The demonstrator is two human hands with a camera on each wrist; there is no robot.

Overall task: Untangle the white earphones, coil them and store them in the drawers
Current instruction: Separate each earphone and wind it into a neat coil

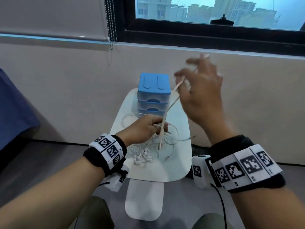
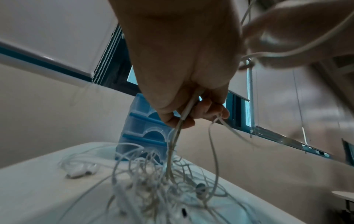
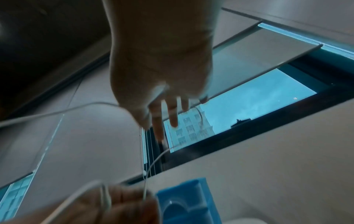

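A tangle of white earphones [image 1: 148, 149] [image 2: 162, 181] lies on a small white table [image 1: 173, 166], with the earbuds [image 1: 138, 160] [image 2: 80, 171] at its near left. My left hand [image 1: 158, 128] [image 2: 182, 119] pinches a bunch of cords just above the pile. One taut cord [image 1: 171, 103] runs up from it to my right hand [image 1: 183, 68] [image 3: 162, 124]. That hand is raised and blurred, fingers straight and spread, with the cord draped over them. A blue-topped drawer unit [image 1: 154, 90] [image 2: 145, 125] [image 3: 187, 201] stands at the back of the table.
The wall and a dark window frame [image 1: 214, 38] are close behind the table. A bead chain [image 1: 110, 22] hangs at the left. Blue fabric [image 1: 16, 104] lies at the far left. A white box with a marker [image 1: 199, 171] and a black cable sit at the table's right.
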